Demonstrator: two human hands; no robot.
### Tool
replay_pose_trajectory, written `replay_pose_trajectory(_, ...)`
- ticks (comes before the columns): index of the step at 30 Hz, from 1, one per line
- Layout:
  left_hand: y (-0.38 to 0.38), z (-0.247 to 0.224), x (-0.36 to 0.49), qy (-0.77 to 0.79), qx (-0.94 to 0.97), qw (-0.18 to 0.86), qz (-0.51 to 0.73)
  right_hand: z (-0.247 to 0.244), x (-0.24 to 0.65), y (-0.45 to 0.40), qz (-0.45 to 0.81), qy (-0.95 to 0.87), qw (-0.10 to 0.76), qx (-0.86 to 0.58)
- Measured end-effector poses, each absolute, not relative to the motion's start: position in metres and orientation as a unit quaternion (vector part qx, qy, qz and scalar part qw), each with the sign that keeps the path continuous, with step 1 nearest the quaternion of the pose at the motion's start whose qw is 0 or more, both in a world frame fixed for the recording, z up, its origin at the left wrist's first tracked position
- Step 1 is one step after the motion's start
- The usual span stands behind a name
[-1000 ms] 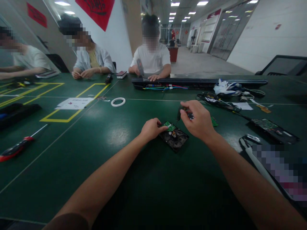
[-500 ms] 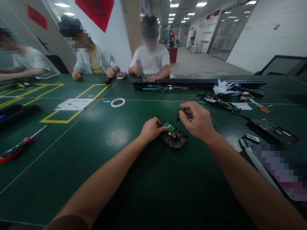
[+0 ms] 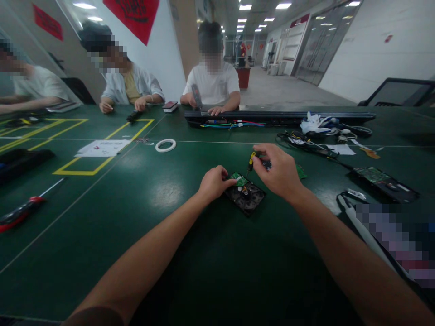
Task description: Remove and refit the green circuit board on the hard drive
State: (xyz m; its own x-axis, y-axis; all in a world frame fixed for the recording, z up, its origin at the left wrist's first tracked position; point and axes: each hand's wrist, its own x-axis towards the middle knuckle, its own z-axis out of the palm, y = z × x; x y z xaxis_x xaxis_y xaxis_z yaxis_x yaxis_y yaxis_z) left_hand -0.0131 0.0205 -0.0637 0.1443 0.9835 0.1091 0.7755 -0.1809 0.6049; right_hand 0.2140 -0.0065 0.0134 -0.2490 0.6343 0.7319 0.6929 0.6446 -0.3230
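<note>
A hard drive (image 3: 249,199) lies on the green table in front of me, its dark metal face and a green circuit board (image 3: 239,178) facing up. My left hand (image 3: 214,183) grips the drive at its left edge, thumb on the board and fingers hidden behind. In my right hand (image 3: 277,170), a small black-and-yellow screwdriver (image 3: 251,161) is pinched between thumb and fingers. Its thin shaft points down to the board's edge near the drive's centre; whether the tip sits in a screw is too small to tell. Another green board (image 3: 301,172) lies partly hidden behind my right hand.
A second hard drive (image 3: 384,183) lies at right, near a lanyard (image 3: 346,203). Cables and white gloves (image 3: 316,123) lie beyond, beside a long black panel (image 3: 278,117). At left are a red-black screwdriver (image 3: 23,213), a tape roll (image 3: 165,145) and paper (image 3: 102,148). Three people sit opposite.
My right hand has shifted slightly left, and the screwdriver's yellow handle shows more, its tip lower on the drive. A co-worker's hand across the table has moved left with a black object.
</note>
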Motion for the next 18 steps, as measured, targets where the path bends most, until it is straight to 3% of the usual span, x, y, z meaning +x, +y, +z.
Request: replay_pose_trajectory(18,0.0209,-0.0658,-0.0123,0.589,0.740,0.193,0.261,0.0141,0.2154,-0.0049,-0.038,-0.790,0.453,-0.412)
